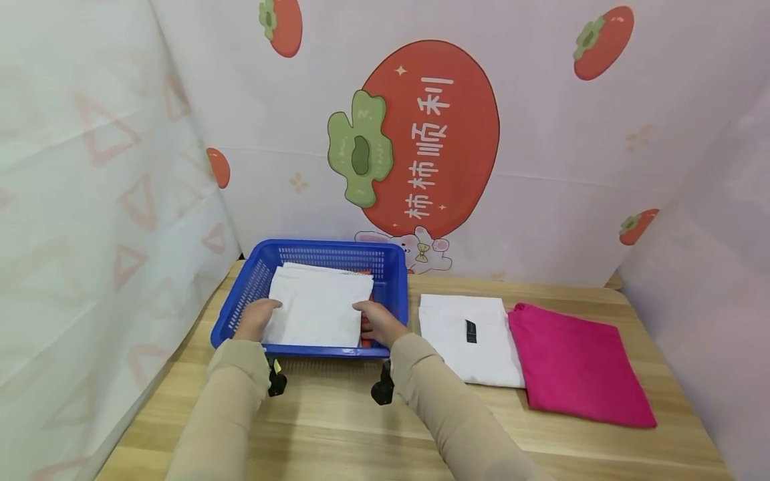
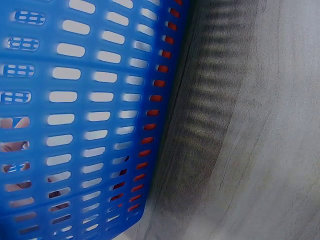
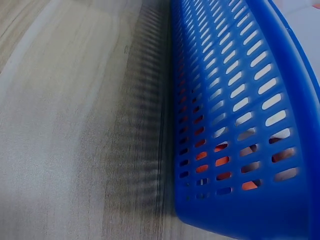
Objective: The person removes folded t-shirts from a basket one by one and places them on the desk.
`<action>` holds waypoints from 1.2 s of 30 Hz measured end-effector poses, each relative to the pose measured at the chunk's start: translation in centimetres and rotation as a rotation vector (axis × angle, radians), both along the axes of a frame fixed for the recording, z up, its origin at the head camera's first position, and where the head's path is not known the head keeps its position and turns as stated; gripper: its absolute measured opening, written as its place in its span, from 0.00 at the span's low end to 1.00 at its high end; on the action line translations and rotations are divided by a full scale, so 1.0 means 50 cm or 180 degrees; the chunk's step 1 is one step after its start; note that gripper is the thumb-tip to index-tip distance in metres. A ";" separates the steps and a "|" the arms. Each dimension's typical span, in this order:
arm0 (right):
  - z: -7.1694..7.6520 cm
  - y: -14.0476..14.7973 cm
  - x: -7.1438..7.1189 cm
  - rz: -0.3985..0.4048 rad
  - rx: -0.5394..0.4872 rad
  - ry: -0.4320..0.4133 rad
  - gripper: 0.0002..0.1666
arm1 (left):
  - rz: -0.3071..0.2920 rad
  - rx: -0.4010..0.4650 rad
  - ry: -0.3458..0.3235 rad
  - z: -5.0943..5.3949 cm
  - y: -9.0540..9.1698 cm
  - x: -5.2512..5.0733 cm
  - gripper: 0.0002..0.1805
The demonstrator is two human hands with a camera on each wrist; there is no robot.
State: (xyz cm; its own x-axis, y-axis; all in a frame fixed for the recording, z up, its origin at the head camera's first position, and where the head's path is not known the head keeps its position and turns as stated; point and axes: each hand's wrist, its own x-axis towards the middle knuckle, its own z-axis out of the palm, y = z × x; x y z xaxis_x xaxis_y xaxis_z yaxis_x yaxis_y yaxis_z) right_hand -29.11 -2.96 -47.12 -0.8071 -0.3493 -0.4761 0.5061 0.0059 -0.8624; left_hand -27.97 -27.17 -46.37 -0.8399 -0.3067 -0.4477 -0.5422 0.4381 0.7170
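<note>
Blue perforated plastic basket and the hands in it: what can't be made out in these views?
Head: full shape of the orange-red item, mostly covered by the square folded white cloth.
Head: left hand, fingers hidden by the hand itself and that cloth.
Both wrists: most of the left hand and right hand, screened by the blue perforated plastic basket.
Head: print on the black rectangular label, too small.

Left of the folded pink cloth [image 1: 582,366], right against its edge, a folded white cloth [image 1: 481,361] with a black label [image 1: 472,331]. Beneath the pink cloth, a wooden tabletop [image 1: 337,434]. Behind the pink cloth, a pale backdrop [image 1: 541,220] printed with red fruit [image 1: 463,153].
</note>
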 end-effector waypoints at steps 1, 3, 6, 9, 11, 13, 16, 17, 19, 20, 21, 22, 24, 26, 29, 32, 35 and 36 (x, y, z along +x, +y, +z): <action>0.008 0.001 0.003 0.0008 -0.0097 -0.0028 0.30 | 0.0033 0.0020 0.0002 0.001 0.000 -0.001 0.26; 0.014 0.001 0.005 0.0001 -0.0209 -0.0098 0.31 | 0.0088 0.0099 0.0003 0.001 -0.002 -0.003 0.27; 0.012 -0.001 0.005 -0.0005 -0.0148 -0.0184 0.30 | -0.0035 0.0209 -0.0037 -0.002 -0.003 -0.004 0.29; 0.007 -0.007 0.007 0.0141 0.0123 -0.0185 0.30 | -0.0256 0.0292 -0.0117 -0.008 -0.003 0.001 0.29; 0.006 -0.010 0.008 0.0275 0.0327 -0.0133 0.30 | -0.0424 0.0259 -0.0146 -0.011 -0.001 0.002 0.29; 0.004 -0.012 0.007 0.0385 0.0502 -0.0046 0.30 | -0.0486 0.0196 -0.0127 -0.015 0.001 0.001 0.29; 0.001 -0.014 0.002 0.0486 0.0643 0.0039 0.30 | -0.0516 0.0004 0.0008 -0.016 0.007 0.001 0.25; -0.002 -0.015 0.000 0.0504 0.0672 0.0063 0.30 | -0.0576 -0.0107 0.0085 -0.017 0.011 0.002 0.24; -0.006 -0.018 -0.003 0.0540 0.0723 0.0132 0.30 | -0.0767 -0.0338 0.0221 -0.020 0.016 0.000 0.22; -0.007 -0.019 -0.004 0.0551 0.0742 0.0160 0.29 | -0.0869 -0.0443 0.0287 -0.023 0.018 -0.001 0.21; -0.009 -0.020 -0.005 0.0559 0.0764 0.0190 0.29 | -0.0959 -0.0541 0.0336 -0.027 0.019 -0.003 0.20; -0.011 -0.020 -0.005 0.0563 0.0779 0.0214 0.29 | -0.1030 -0.0601 0.0372 -0.033 0.020 -0.005 0.20; -0.014 -0.020 -0.005 0.0567 0.0804 0.0248 0.28 | -0.1158 -0.0637 0.0375 -0.040 0.021 -0.010 0.20; -0.015 -0.020 -0.004 0.0578 0.0828 0.0269 0.28 | -0.1131 -0.0542 0.0315 -0.045 0.019 -0.014 0.23; -0.016 -0.018 -0.004 0.0604 0.0846 0.0307 0.29 | -0.1041 -0.0408 0.0171 -0.046 0.017 -0.017 0.26; -0.014 -0.018 -0.004 0.0612 0.0834 0.0322 0.29 | -0.0962 -0.0370 0.0063 -0.045 0.014 -0.018 0.28; -0.021 -0.022 -0.010 0.0601 0.0860 0.0320 0.29 | -0.0984 -0.0425 0.0092 -0.042 0.012 -0.019 0.27; -0.030 -0.023 -0.015 0.0605 0.0883 0.0332 0.29 | -0.0975 -0.0427 0.0114 -0.041 0.011 -0.019 0.26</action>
